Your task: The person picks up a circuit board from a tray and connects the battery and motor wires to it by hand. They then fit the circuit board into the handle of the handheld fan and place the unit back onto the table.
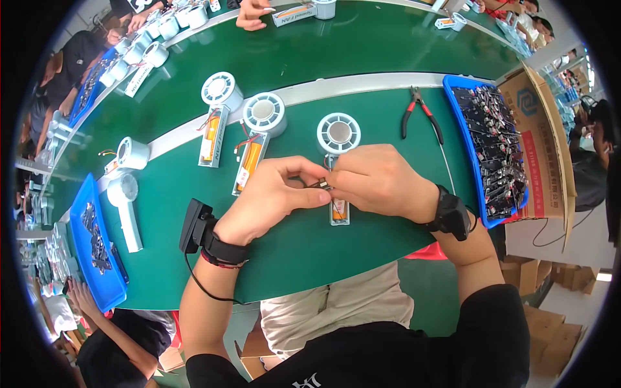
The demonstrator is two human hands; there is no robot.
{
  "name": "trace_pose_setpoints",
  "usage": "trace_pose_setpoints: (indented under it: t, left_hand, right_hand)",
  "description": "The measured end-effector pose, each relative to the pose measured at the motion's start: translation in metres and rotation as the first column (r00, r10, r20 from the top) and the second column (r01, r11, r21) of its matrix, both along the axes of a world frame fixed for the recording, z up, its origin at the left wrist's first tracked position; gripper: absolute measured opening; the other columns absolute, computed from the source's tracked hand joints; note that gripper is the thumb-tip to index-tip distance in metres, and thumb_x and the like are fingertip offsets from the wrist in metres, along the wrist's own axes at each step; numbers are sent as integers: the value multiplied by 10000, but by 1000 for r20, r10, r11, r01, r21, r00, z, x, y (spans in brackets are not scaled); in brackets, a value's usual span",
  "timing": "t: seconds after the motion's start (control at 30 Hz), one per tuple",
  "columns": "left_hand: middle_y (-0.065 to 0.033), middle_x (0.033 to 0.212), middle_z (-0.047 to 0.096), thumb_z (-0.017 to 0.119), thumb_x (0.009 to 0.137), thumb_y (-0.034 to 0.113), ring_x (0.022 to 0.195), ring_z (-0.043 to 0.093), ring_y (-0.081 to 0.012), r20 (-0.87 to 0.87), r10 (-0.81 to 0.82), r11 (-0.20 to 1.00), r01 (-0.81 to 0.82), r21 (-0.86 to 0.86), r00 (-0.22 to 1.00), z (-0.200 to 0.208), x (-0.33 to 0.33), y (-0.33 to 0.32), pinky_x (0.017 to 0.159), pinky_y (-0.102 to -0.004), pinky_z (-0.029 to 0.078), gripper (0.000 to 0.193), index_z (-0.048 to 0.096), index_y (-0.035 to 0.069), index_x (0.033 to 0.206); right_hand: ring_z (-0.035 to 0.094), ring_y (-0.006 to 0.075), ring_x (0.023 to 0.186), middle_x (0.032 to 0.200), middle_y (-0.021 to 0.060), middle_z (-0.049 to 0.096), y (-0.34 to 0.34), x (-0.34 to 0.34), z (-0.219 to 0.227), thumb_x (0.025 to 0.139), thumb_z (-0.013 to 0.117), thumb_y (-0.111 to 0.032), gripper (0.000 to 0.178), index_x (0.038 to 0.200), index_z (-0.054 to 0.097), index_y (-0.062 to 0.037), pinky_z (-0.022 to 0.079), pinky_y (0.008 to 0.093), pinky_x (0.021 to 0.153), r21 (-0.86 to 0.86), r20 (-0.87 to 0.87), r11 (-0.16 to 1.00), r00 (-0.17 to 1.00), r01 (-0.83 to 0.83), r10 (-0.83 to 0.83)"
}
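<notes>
My left hand [275, 194] pinches a small dark circuit board [321, 185] with a pale connector on it, between thumb and forefinger. Closed fingertips of my right hand [381, 178] meet the board's right end, hiding whatever they grip; thin wires show there. Directly beneath both hands lies a pale blue handheld fan, its round head [338, 134] pointing away from me and its opened handle [339, 215] partly covered by my hands. To the left, two more opened fans, a nearer one [264, 114] and a farther one [221, 89], show orange batteries and loose wires.
Red-handled pliers [419, 116] and a thin metal rod [447, 165] lie right. A blue tray of circuit boards [486, 218] stands beside a cardboard box [540, 142]. Another blue tray [107, 288] and more fans [129, 213] are left. Across the conveyor [310, 55], another person's hand [253, 14] works.
</notes>
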State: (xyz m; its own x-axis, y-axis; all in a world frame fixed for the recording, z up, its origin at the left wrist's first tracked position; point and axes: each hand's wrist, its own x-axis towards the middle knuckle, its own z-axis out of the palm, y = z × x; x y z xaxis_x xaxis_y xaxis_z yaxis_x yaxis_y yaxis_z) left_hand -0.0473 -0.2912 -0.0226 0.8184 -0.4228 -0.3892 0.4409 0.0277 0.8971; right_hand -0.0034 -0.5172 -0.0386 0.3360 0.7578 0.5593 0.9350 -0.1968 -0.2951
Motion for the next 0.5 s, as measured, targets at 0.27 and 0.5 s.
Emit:
trace_pose_setpoints:
  t: [0.27,0.5]
  left_hand:
    - [-32,993,660,764,869,-12,841,668,-95,62,-25,999,26,-22,998,-9,2,1,739,-215,529,281,680,-40,1136]
    - [-7,1003,661,731,884,-47,860,647,-78,190,4,996,12,-83,982,-18,-4,-1,739,-207,521,277,668,-3,1151]
  right_hand:
    - [574,234,602,734,36,553,-3,5,7,724,774,-60,180,777,602,-59,451,358,511,-50,59,998,998,-29,32]
    - [672,199,727,860,75,662,-5,1,21,840,725,11,100,914,675,-35,547,330,614,31,-306,1000,952,-5,14]
